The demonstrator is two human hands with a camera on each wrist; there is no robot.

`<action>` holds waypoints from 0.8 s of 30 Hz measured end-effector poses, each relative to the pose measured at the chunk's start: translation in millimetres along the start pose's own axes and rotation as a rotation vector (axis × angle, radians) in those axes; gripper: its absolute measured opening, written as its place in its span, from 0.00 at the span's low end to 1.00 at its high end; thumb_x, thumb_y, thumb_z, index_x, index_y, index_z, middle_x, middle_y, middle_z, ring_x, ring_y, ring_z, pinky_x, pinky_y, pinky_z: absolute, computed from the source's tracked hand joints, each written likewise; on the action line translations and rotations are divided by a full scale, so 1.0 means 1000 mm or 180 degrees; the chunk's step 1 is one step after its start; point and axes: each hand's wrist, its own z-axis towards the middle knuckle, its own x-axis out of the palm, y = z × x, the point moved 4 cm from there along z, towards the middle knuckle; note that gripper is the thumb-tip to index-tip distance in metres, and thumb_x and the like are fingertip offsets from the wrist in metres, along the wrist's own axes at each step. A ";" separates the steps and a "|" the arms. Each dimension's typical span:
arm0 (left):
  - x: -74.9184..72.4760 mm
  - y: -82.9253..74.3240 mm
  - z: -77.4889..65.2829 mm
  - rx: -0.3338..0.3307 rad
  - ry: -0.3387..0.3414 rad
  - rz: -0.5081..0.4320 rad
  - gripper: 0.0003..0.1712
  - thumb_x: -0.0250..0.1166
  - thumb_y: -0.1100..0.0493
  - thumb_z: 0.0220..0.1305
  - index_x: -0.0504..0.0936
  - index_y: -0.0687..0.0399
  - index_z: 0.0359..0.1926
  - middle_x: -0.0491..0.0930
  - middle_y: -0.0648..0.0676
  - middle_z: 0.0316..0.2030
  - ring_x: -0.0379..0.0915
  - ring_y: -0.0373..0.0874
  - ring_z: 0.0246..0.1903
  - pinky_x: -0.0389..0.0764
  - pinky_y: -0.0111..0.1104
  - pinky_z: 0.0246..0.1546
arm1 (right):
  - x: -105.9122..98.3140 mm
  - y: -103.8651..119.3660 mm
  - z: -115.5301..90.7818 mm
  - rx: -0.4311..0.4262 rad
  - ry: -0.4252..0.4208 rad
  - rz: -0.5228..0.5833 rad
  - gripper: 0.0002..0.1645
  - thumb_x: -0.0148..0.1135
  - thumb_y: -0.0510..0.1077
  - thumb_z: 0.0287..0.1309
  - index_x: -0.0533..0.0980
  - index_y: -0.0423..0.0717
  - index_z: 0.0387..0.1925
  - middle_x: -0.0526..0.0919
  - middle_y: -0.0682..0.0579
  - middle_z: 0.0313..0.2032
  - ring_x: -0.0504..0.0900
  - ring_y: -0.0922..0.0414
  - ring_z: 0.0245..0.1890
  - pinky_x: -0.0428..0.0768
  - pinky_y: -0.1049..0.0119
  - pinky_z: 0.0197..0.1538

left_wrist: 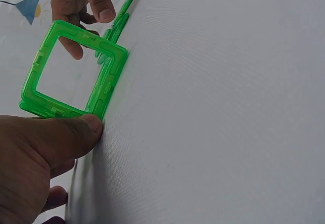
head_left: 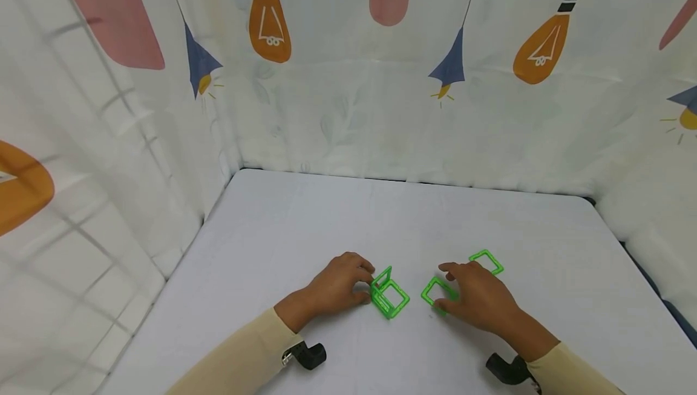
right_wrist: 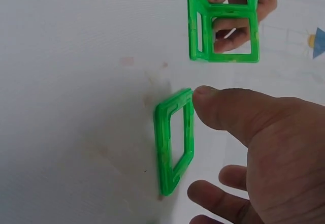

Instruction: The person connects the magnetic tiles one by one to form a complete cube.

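Green square magnetic tiles point(head_left: 400, 308), joined at their edges with some raised and one lying flat, stand on the table in front of me. My left hand point(head_left: 340, 283) pinches their left side between thumb and fingers; in the left wrist view the thumb presses the lower edge of the tile frame point(left_wrist: 36, 71). Just right of them a single green square tile point(head_left: 428, 286) lies flat. Over it is my right hand point(head_left: 481, 298), fingers spread and loosely bent. In the right wrist view its thumb tip is at a corner of that tile point(right_wrist: 165, 148), the other fingers apart from it.
Another green tile point(head_left: 492, 257) lies beyond my right hand, partly hidden by it. The table point(head_left: 337, 213) has a white cover. A patterned white curtain point(head_left: 348, 110) hangs along its back and sides. Each wrist bears a black camera mount point(head_left: 309, 355).
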 end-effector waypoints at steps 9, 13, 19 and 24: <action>0.000 0.000 -0.001 -0.0021 0.0000 -0.0004 0.10 0.79 0.54 0.57 0.90 0.46 0.41 0.79 0.48 0.55 0.71 0.47 0.60 0.72 0.43 0.62 | 0.003 -0.005 -0.005 -0.0057 -0.0018 -0.0165 0.44 0.85 0.60 0.37 0.81 0.49 0.57 0.84 0.60 0.37 0.79 0.54 0.46 0.80 0.54 0.46; 0.000 -0.001 -0.001 -0.0024 0.0001 0.0003 0.10 0.80 0.53 0.56 0.91 0.44 0.40 0.79 0.46 0.55 0.71 0.45 0.60 0.72 0.42 0.63 | 0.003 -0.006 -0.004 -0.0051 0.0008 -0.0147 0.41 0.85 0.60 0.37 0.83 0.46 0.53 0.84 0.61 0.35 0.78 0.55 0.42 0.80 0.56 0.44; 0.001 -0.004 -0.001 0.0020 -0.0007 0.0060 0.10 0.81 0.51 0.54 0.91 0.42 0.38 0.79 0.45 0.54 0.72 0.43 0.59 0.72 0.41 0.62 | 0.003 -0.007 -0.003 -0.0033 0.0104 -0.0086 0.37 0.85 0.60 0.39 0.85 0.44 0.49 0.81 0.62 0.31 0.77 0.56 0.41 0.79 0.58 0.42; 0.002 -0.006 -0.002 -0.0001 0.0023 0.0023 0.10 0.81 0.51 0.54 0.92 0.42 0.37 0.80 0.44 0.53 0.72 0.42 0.58 0.73 0.39 0.61 | 0.004 -0.007 0.000 -0.0022 0.0105 -0.0076 0.36 0.85 0.60 0.38 0.84 0.46 0.48 0.80 0.61 0.33 0.77 0.53 0.46 0.80 0.57 0.42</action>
